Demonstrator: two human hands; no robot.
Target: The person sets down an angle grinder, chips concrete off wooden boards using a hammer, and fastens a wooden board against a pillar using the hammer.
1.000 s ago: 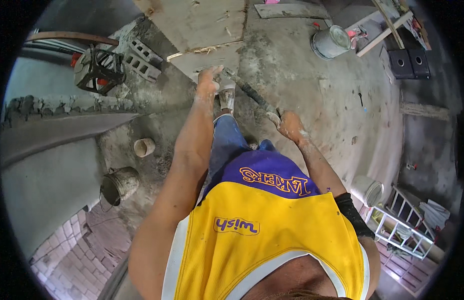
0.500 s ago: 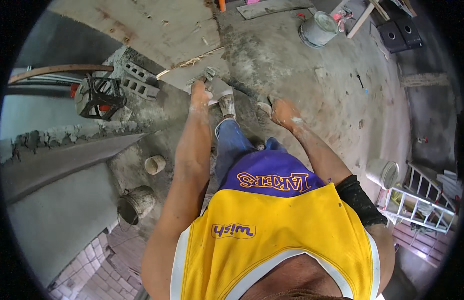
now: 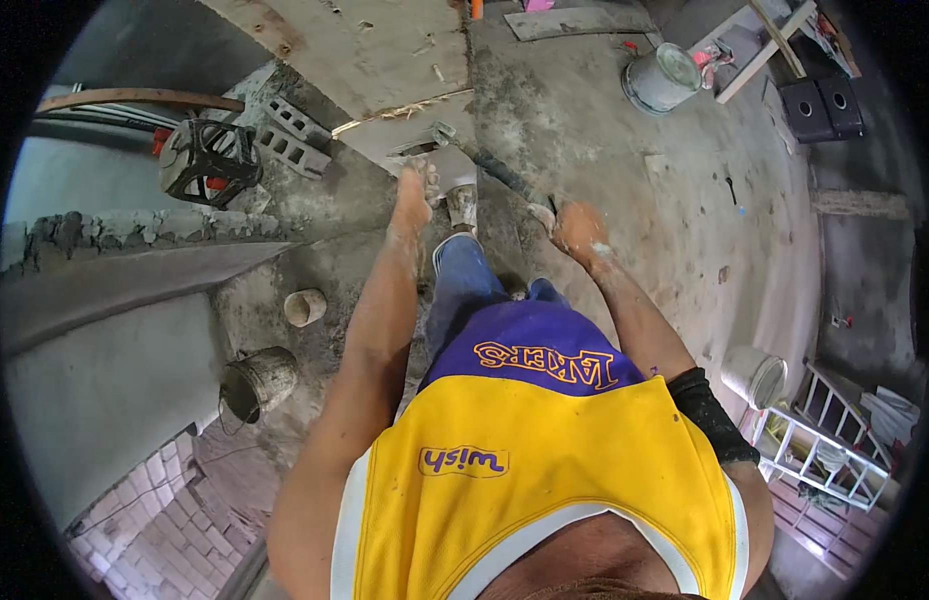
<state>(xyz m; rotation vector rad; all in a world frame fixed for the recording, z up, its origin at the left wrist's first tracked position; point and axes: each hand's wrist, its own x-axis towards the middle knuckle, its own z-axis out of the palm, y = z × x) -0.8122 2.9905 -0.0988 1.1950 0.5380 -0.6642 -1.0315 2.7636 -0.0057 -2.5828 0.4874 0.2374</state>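
Mortar coats the left hand (image 3: 417, 195), closed on a grey trowel (image 3: 437, 160) at upper centre. The right hand (image 3: 577, 225) grips a dark handle (image 3: 505, 172); 1 bucket (image 3: 257, 380) stands lower left.

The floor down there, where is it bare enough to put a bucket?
Bare concrete floor lies right of the right hand, below the metal bucket. Crowded: near the left hand, with grey blocks and black crate.

Sleeveless yellow-and-purple jersey (image 3: 545, 440), blue jeans (image 3: 465, 285), black elbow band (image 3: 713, 415).
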